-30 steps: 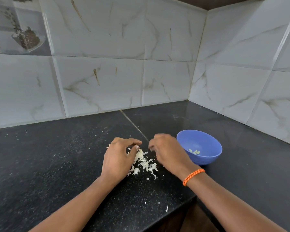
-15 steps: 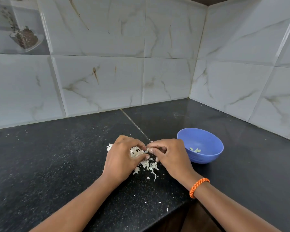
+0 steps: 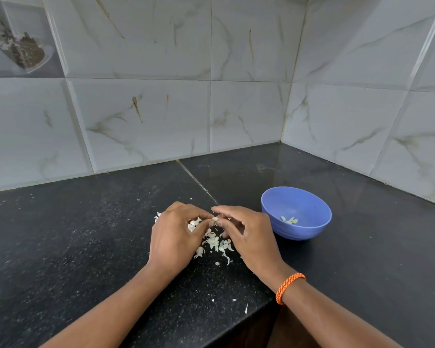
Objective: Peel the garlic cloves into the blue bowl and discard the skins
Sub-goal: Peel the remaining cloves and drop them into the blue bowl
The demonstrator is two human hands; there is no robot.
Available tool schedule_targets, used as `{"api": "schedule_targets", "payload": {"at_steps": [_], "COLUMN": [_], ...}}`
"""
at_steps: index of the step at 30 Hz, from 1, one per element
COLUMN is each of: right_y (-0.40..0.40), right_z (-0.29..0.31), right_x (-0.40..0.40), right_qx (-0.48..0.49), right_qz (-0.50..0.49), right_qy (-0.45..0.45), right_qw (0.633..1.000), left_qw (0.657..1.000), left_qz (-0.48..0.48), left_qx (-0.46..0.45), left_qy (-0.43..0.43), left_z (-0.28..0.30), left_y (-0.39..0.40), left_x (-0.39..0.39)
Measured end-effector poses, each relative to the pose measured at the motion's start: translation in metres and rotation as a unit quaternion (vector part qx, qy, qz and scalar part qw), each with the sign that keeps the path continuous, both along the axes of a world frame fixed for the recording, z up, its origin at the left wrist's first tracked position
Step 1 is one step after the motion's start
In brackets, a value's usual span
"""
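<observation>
Two hands pinch one garlic clove above the skin pile on the black bench.

Left hand (image 3: 172, 241) and right hand (image 3: 249, 237) meet fingertip to fingertip, both pinching the small garlic clove (image 3: 214, 219) between them. Loose white skins (image 3: 215, 243) lie on the bench (image 3: 73, 247) directly under the hands. Blue bowl (image 3: 309, 229) stands just right of the right hand, a few peeled cloves (image 3: 289, 220) inside. Orange band (image 3: 288, 287) on right wrist.
</observation>
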State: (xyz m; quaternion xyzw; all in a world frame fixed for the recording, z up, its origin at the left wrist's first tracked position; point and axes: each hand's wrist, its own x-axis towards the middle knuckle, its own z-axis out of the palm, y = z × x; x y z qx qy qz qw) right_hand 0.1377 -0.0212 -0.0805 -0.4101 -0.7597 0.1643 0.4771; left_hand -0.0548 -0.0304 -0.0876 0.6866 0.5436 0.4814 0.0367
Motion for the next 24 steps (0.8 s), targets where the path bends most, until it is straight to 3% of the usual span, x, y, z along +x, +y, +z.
{"api": "schedule_targets", "payload": {"at_steps": [5, 13, 24], "right_y": [0.0040, 0.0068, 0.0100], "right_z": [-0.0017, -0.0006, -0.0012], "right_x": [-0.0019, -0.0039, -0.0032], "right_qx": [0.002, -0.084, -0.236], "right_qz": [0.016, 0.046, 0.136], "right_qy": [0.011, 0.122, 0.303], "right_qw": [1.000, 0.988, 0.913], "left_qw": [1.000, 1.000, 1.000], "left_qz": [0.010, -0.001, -0.025], "left_qx": [-0.003, 0.005, 0.010], "left_qy": [-0.008, 0.014, -0.005], "left_z": [-0.0006, 0.0019, 0.0054], "left_y": [0.0019, -0.0008, -0.0030], "left_x": [-0.0014, 0.0026, 0.0044]}}
